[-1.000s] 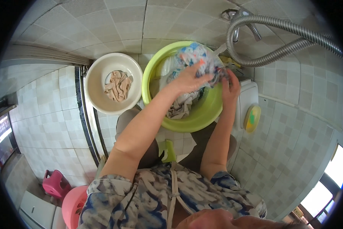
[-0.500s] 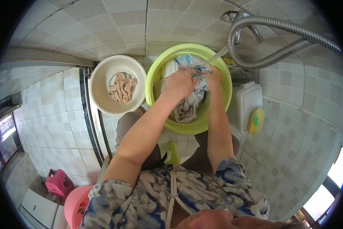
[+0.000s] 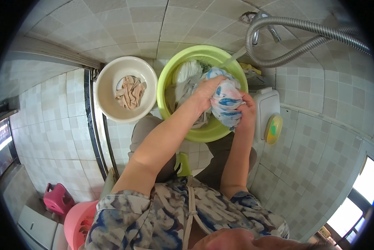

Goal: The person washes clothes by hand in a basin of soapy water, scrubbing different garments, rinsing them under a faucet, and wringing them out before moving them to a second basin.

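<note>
A wet white cloth with blue and pink print (image 3: 227, 102) is bunched up over the right side of a lime-green basin (image 3: 164, 89). My left hand (image 3: 207, 91) grips its left side, and my right hand (image 3: 247, 107) is closed round its right side. Below them, grey and white laundry (image 3: 187, 77) lies in the basin's water. A stream of water (image 3: 232, 57) runs in at the basin's far right. My left fingertips are partly hidden by the cloth.
A cream basin (image 3: 103, 100) holding a beige cloth (image 3: 130, 92) stands at left. A metal hose (image 3: 278, 62) loops at upper right, below a tap (image 3: 259, 25). A lidded white bin (image 3: 267, 108) and a yellow dish (image 3: 274, 129) stand at right; a pink stool (image 3: 58, 199) stands lower left.
Both hands have lifted the printed cloth off the other laundry and brought it nearer me and to the right. It is now gathered into a bundle.
</note>
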A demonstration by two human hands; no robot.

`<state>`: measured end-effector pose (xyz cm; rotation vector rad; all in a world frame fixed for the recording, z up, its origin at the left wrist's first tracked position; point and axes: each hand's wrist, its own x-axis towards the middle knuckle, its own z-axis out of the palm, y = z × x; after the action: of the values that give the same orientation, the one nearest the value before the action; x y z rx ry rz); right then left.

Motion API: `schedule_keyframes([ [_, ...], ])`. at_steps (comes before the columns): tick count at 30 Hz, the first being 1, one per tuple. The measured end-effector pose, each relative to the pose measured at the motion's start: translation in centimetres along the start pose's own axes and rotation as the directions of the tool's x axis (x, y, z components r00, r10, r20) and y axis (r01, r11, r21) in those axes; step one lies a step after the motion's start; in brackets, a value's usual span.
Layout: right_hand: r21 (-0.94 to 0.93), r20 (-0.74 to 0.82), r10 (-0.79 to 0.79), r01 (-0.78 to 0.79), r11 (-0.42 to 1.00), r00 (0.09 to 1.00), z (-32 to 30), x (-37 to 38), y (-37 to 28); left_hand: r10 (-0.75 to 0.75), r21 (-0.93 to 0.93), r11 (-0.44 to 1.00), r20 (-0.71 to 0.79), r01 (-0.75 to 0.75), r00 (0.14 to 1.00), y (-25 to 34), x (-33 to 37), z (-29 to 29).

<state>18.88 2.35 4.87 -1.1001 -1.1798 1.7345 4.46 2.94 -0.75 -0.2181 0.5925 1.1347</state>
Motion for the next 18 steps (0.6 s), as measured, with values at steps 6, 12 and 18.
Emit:
schedule_keyframes([
  [6,-0.301,-0.150,-0.375,0.319,0.899,0.915,-3.2,3.4,2.1,0.222,0.091,0.974,-0.153,-0.210,0.963,-0.6,-1.3,1.9],
  [12,0.095,-0.199,0.125,-0.108,0.990,0.972,-9.1,5.7,7.2,0.074,0.088,0.994,-0.137,-0.063,0.988,-1.1,-1.9,3.1],
  [18,0.442,-0.122,0.157,-0.088,0.893,0.980,-2.3,2.4,5.2,0.121,0.116,0.989,-0.278,-0.092,0.953,-1.1,-1.7,2.0],
])
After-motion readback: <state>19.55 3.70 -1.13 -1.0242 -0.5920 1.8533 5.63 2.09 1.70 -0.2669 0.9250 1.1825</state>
